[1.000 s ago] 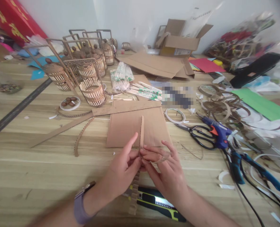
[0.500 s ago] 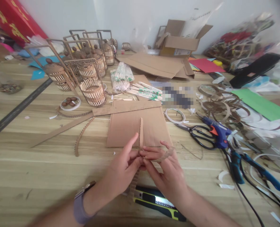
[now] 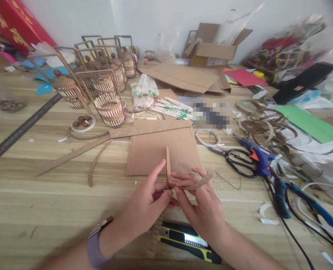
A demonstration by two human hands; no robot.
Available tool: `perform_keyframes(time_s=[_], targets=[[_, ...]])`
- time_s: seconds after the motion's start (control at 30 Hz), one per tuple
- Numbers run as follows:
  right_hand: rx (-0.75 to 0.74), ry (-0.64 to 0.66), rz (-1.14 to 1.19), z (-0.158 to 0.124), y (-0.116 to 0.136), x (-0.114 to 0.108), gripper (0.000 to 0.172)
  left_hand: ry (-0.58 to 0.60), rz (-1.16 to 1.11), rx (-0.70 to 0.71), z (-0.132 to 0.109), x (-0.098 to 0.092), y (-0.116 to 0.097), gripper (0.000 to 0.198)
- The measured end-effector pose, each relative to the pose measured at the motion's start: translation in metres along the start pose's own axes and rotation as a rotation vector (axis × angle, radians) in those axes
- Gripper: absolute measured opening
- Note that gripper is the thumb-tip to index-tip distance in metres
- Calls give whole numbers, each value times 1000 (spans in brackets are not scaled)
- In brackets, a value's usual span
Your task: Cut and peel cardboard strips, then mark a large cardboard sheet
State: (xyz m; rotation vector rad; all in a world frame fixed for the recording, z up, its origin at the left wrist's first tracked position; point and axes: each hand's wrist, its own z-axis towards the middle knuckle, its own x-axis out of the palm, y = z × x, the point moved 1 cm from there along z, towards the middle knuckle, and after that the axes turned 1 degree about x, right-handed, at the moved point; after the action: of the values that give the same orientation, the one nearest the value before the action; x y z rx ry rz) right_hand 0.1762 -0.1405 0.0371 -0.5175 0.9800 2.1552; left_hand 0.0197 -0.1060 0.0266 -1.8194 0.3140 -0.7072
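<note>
Open carton (image 3: 215,51) near wall (image 3: 143,18); red panel (image 3: 20,24), yellow lettering, far left; black case (image 3: 301,84) behind green sheet (image 3: 309,123), right.

from the head camera i see the left hand (image 3: 151,198) and the right hand (image 3: 205,200) meeting at the fingers around a cardboard strip (image 3: 168,167), its end poking up beside the left forefinger. a thin curled strip (image 3: 202,182) arches over the right hand; i can't tell whether the two join. on the near side of the hands i have a utility knife (image 3: 187,241) on the desk (image 3: 56,210). just beyond them lies a flat cardboard sheet (image 3: 155,155). right of the right hand are scissors (image 3: 241,164) and a glue gun (image 3: 263,159); beyond the left hand, leftward, stand slatted baskets (image 3: 111,111).
</note>
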Motion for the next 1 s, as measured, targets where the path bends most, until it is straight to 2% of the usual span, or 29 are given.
perform_keyframes(time_s=[0.2, 0.4, 0.57, 0.73, 1.0], targets=[[-70, 37, -8, 1, 2, 2, 15, -21, -23, 32, 3, -2, -1, 87], [-66, 78, -27, 0, -1, 3, 13, -27, 27, 20, 1, -2, -2, 83], [-5, 29, -6, -1, -2, 0, 15, -4, 26, 12, -1, 1, -1, 79], [-44, 39, 20, -2, 1, 0, 15, -16, -2, 17, 0, 0, -2, 91], [-52, 87, -17, -2, -1, 4, 14, -15, 48, 37, 1, -1, -2, 85]])
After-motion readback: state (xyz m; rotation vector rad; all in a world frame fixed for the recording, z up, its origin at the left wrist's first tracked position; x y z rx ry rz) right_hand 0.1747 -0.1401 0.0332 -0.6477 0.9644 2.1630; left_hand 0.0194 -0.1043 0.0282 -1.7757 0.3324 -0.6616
